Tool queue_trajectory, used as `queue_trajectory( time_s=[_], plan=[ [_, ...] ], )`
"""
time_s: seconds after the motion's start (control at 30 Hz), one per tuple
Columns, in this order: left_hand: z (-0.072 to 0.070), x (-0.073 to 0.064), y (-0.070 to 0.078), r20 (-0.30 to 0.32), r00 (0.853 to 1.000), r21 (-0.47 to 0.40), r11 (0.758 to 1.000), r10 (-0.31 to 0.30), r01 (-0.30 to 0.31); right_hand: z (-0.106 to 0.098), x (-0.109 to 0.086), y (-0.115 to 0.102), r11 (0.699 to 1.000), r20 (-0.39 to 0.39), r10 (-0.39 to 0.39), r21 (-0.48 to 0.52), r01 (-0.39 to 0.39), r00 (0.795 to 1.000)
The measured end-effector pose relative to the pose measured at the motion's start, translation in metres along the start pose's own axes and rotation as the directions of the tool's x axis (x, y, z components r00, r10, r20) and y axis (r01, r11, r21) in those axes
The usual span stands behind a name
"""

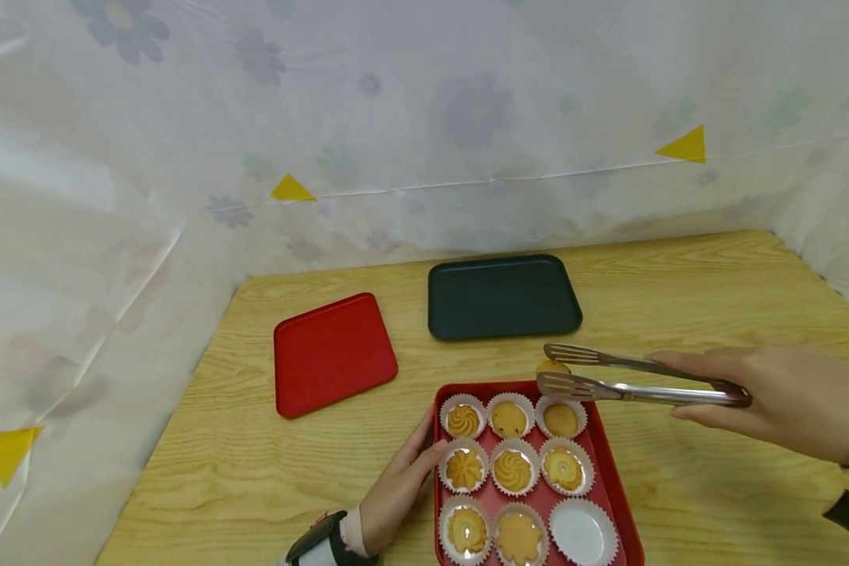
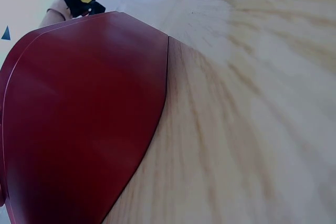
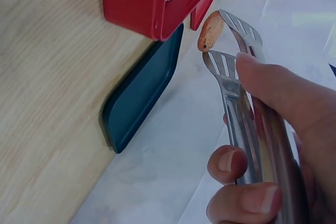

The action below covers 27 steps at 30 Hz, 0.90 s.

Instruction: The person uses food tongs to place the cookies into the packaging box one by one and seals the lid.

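Observation:
My right hand (image 1: 792,401) grips a pair of metal tongs (image 1: 651,393) with slotted ends. A round cookie (image 3: 211,31) is pinched between the tong tips, above the far right corner of the red box (image 1: 611,487). Inside the box, white paper cups hold cookies of several shapes, such as a swirled cookie (image 1: 512,470) in the middle. The near right paper cup (image 1: 583,533) has no cookie in it. My left hand (image 1: 399,483) rests against the box's left side, thumb at the rim; in the left wrist view the box wall hides its fingers.
A dark green tray (image 1: 502,299) lies at the back of the wooden table (image 1: 205,440). To its left is a flat red tray (image 1: 334,354), set at an angle. Flower-patterned sheeting (image 1: 424,102) with yellow triangles hangs behind the table and along its sides.

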<state>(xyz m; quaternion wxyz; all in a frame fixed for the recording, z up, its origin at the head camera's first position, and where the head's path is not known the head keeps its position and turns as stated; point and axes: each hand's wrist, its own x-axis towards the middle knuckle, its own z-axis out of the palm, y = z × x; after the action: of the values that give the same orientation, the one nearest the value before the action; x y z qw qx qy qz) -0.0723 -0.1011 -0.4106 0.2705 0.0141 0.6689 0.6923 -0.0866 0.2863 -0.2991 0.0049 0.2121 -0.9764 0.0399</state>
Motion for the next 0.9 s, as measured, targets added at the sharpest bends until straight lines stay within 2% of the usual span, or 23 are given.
queue_trajectory(
  time_s=[0.1,0.17,0.27,0.33,0.47,0.63,0.77,0.9],
  plan=[
    [0.000,0.000,0.000,0.004,1.000,-0.002,1.000,-0.003,0.003,0.005,-0.008,-0.004,0.999,-0.049,-0.043,-0.008,0.043,0.998],
    [-0.001,0.000,0.000,0.006,1.000,-0.001,1.000,0.007,-0.007,0.009,-0.012,-0.005,0.998,-0.053,-0.066,0.003,0.067,0.996],
    [-0.001,0.000,-0.001,0.005,1.000,0.001,1.000,0.019,-0.019,0.014,-0.017,-0.003,0.998,-0.012,-0.066,0.009,0.066,0.998],
    [-0.001,0.000,-0.001,0.001,1.000,0.004,1.000,0.025,-0.025,0.015,-0.020,-0.002,0.999,0.045,-0.047,0.008,0.047,0.998],
    [0.000,0.000,0.000,-0.003,1.000,0.005,1.000,0.012,-0.012,0.016,-0.026,-0.003,0.999,0.092,-0.013,-0.044,0.017,0.996],
    [0.000,0.000,0.000,0.001,1.000,0.002,1.000,-0.003,0.003,0.017,-0.029,-0.006,0.998,0.206,0.006,-0.062,0.007,0.979],
    [-0.001,0.000,0.000,0.000,1.000,0.008,1.000,-0.007,0.007,0.020,-0.033,-0.005,0.999,0.253,-0.019,-0.040,0.030,0.967],
    [-0.001,0.000,0.000,0.001,1.000,0.006,1.000,0.000,0.000,0.024,-0.040,-0.004,0.997,0.244,-0.075,-0.010,0.080,0.967]
  ],
)
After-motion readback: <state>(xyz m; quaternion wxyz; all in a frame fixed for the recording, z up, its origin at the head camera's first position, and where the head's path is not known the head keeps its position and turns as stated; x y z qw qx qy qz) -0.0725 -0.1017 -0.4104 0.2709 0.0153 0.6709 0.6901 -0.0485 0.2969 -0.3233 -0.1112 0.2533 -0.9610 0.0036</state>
